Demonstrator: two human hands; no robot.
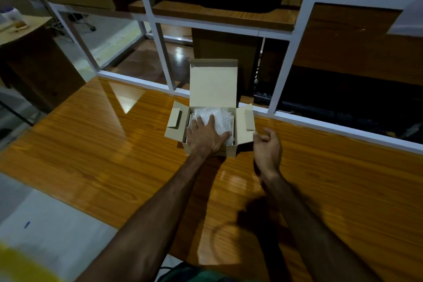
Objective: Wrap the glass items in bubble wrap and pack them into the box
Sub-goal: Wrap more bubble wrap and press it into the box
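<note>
Where a wooden table [114,155] meets a white frame [297,119], bubble wrap [220,119] in the box [215,89] is pressed by the flat, spread left hand [206,135]; nothing is held by the loosely curled right hand [266,149].

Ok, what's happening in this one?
A person is packing a small cardboard box on a wooden table. The left hand lies flat on a bundle of bubble wrap already inside the box, palm down. The right hand hovers beside the box's right side flap, loosely curled and holding nothing. The lid stands open.
</note>
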